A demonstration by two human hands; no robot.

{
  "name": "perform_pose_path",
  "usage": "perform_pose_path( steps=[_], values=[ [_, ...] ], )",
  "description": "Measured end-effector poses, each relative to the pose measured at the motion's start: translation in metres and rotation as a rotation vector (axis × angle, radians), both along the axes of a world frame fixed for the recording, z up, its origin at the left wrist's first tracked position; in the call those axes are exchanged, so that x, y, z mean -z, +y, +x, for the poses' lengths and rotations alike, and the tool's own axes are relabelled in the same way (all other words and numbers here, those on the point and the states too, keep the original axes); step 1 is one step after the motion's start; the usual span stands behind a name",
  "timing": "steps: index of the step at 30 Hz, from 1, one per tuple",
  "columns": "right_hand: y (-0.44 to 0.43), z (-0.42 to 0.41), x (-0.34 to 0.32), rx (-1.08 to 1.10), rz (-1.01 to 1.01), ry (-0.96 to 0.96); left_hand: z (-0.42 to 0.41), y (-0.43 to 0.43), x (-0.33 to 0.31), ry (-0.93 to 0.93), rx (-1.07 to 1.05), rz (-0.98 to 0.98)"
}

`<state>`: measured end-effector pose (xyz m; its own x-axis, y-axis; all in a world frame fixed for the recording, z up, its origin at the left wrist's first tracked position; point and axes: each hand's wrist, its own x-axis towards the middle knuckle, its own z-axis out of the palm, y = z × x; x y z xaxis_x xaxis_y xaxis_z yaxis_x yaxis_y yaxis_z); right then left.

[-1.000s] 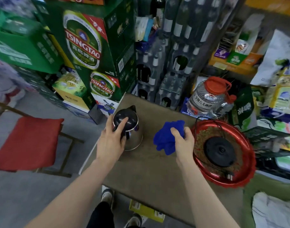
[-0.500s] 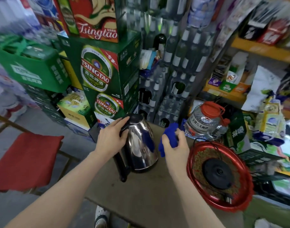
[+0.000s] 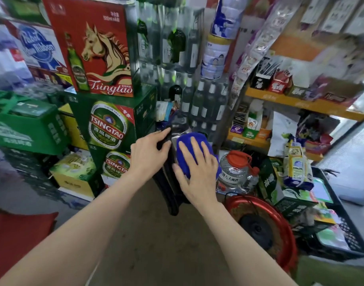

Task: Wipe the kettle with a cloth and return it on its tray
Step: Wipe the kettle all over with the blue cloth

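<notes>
The steel kettle (image 3: pixel 178 133) with a black lid and black handle (image 3: pixel 170 195) stands on the brown table (image 3: pixel 156 244), mostly hidden behind my hands. My left hand (image 3: pixel 148 153) grips its top on the lid and handle side. My right hand (image 3: pixel 197 172) lies flat on the blue cloth (image 3: pixel 186 145) and presses it against the kettle's side. The red tray (image 3: pixel 288 236) with the black kettle base (image 3: pixel 257 230) sits at the lower right on the table, apart from the kettle.
Stacked green and red beer cartons (image 3: pixel 108 124) and shrink-wrapped bottles (image 3: pixel 199 100) rise close behind the kettle. A clear jug with a red cap (image 3: pixel 236 172) stands beside the tray. Orange shelves (image 3: pixel 300 106) with packets fill the right. A red chair seat (image 3: pixel 18 238) is at lower left.
The view has tilted up. My right hand has spread flat with the cloth onto the kettle's side, which it only approached before. My left hand still holds the kettle's top.
</notes>
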<state>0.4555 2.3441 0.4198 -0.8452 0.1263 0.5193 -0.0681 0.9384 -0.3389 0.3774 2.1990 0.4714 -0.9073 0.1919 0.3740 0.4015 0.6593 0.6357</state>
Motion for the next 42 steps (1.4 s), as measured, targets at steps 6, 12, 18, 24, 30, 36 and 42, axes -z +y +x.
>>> perform_pose_path(
  steps=[6, 12, 18, 24, 30, 36, 42],
  values=[
    [0.029, -0.014, -0.029, 0.090, -0.327, 0.011, 0.005, 0.002, -0.014, -0.011, 0.017, 0.066],
    [0.002, -0.004, -0.035, 0.020, 0.243, 0.181, 0.008, 0.002, -0.026, -0.030, 0.001, 0.126],
    [0.017, -0.016, -0.058, 0.079, -0.321, 0.199, 0.020, 0.001, -0.036, 0.045, 0.038, 0.108],
    [0.016, 0.018, -0.015, -0.032, 0.364, 0.223, 0.019, -0.010, -0.037, 0.025, 0.003, 0.127],
    [0.012, -0.010, -0.064, 0.125, -0.001, 0.209, 0.024, -0.008, -0.044, -0.015, 0.006, 0.197],
    [0.019, 0.009, -0.036, -0.216, 0.633, 0.263, 0.015, -0.025, -0.054, -0.047, -0.060, 0.247],
    [-0.002, -0.012, -0.080, 0.068, -0.118, 0.213, 0.025, -0.021, -0.050, -0.051, -0.014, 0.210]
  ],
)
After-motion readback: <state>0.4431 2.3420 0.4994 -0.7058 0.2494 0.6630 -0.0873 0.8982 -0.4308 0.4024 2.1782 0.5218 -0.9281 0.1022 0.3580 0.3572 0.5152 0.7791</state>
